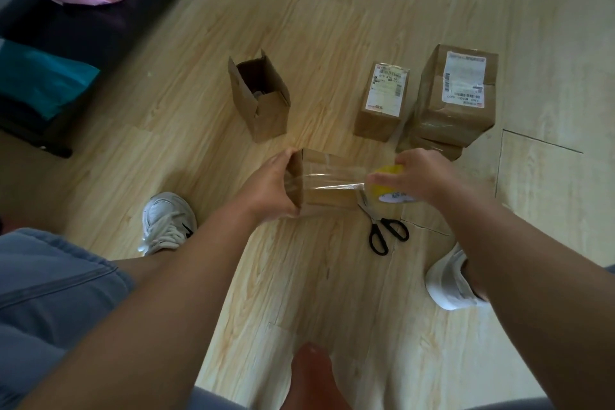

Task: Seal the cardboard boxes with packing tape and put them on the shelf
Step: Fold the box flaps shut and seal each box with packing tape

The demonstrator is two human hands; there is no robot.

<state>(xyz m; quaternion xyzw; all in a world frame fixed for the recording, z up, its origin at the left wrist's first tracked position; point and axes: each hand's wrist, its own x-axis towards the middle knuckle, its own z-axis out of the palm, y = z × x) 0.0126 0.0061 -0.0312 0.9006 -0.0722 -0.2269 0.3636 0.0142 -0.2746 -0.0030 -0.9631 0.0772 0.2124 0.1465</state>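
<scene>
**Two hands stretch tape across a small box on the floor**

Seen from above, a person crouches over a pale wood floor. The left hand grips the left end of a small cardboard box, fingers curled round its edge. The right hand grasps a yellow tape roll at the box's right end. A clear strip of tape runs from the roll across the box top. Black-handled scissors lie on the floor just below the roll. Farther away stand an open box, a small labelled box and a big labelled box, which rests on another box. White shoes flank the arms.
</scene>
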